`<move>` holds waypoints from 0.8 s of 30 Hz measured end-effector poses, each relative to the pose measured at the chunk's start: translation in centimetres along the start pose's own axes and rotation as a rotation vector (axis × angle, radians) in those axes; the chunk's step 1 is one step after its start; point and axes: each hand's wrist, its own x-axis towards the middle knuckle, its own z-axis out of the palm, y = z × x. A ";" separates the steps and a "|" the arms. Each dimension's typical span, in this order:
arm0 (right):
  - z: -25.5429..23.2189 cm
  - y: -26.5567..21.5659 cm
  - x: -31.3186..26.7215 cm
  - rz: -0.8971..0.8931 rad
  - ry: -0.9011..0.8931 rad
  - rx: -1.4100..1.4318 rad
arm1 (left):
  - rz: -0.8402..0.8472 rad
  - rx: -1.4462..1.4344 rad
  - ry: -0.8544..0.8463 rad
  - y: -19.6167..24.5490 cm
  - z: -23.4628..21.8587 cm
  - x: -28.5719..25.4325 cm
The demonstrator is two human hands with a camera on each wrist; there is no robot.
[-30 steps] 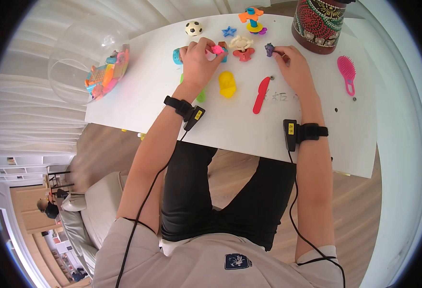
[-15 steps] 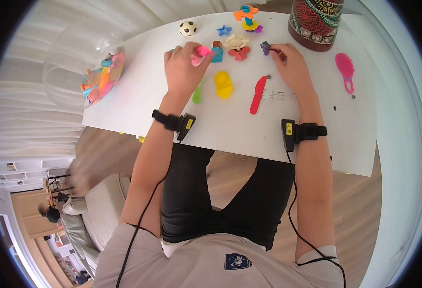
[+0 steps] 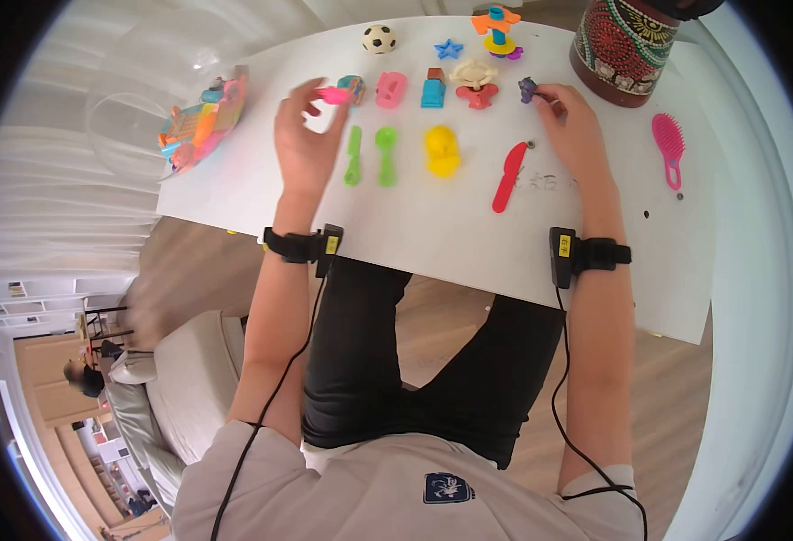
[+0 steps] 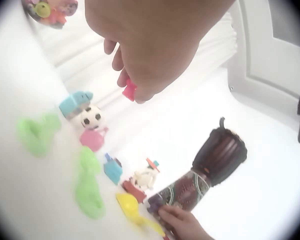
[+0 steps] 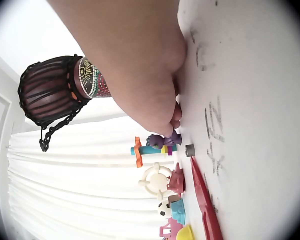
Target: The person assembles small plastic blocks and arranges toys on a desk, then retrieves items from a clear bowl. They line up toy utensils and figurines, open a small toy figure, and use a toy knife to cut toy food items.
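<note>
At the left of the table my left hand (image 3: 306, 140) pinches a small bright pink piece (image 4: 130, 90) between thumb and fingers, raised above the table in the left wrist view. Just behind it stands a teal toy (image 3: 351, 89), partly covered by the hand. My right hand (image 3: 572, 122) rests low over the table and pinches a small purple animal figure (image 5: 164, 140) at its fingertips. Between the hands are a pink toy (image 3: 391, 90), a blue block-like toy (image 3: 432, 93), a red piece (image 3: 477, 96) and a cream ring-shaped toy (image 5: 155, 181).
Nearer me lie two green utensils (image 3: 386, 155), a yellow toy (image 3: 442, 151) and a red toy knife (image 3: 509, 178). A toy football (image 3: 379, 39), blue star (image 3: 449, 49) and patterned drum (image 3: 624, 54) stand behind. A pink hairbrush (image 3: 669, 149) is right; a clear bowl of toys (image 3: 126, 126), left.
My left hand has moved left with the pink piece, past the pink toy and the green utensils, which now show fully. The right hand keeps its pinch on the purple figure. The head view has shifted slightly.
</note>
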 end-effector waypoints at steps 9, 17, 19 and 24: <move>-0.3 -0.4 0.0 0.049 -0.047 -0.038 | -0.075 -0.292 -0.343 -14.3 1.6 1.5; -0.4 -0.8 0.0 0.064 -0.042 -0.042 | -0.173 -0.416 -0.334 -13.1 3.2 0.2; -0.3 -0.6 0.0 0.071 -0.064 -0.054 | -0.178 -0.425 -0.347 -13.1 3.1 0.2; -0.5 -0.4 0.2 0.089 -0.089 -0.055 | -0.193 -0.420 -0.325 -13.4 3.1 0.1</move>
